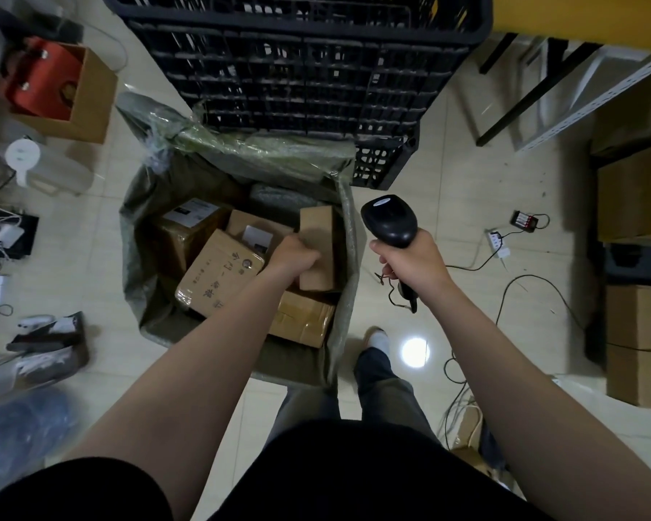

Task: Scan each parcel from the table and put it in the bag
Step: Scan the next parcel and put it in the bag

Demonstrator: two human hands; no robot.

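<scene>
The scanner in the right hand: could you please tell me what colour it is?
The scanner is black, clearest in the head view.

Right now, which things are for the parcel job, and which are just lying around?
For the job: small brown cardboard parcel in the left hand; black handheld scanner in the right hand; big grey-green plastic bag; brown cardboard boxes already inside.
Just lying about: black plastic crate; red thing in an open cardboard box; white power strip; stacked brown cartons on the right.

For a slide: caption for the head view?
Left hand holds a small parcel in the bag; right hand grips the scanner.
</scene>
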